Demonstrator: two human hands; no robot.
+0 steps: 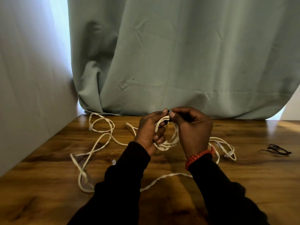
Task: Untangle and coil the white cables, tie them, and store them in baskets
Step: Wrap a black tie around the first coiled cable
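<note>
My left hand (151,132) grips a coiled bundle of white cable (168,142), held upright above the wooden table (162,200). My right hand (193,129) pinches a thin black tie (169,114) at the top of the coil, thumb and fingers meeting those of the left hand. More white cable (97,143) lies loose and tangled on the table to the left, and another stretch (227,150) with clear plugs lies to the right. No basket is in view.
A few black ties (276,150) lie on the table at the right. A grey-green curtain (178,62) hangs behind the table's far edge, and a pale wall (32,78) borders the left side.
</note>
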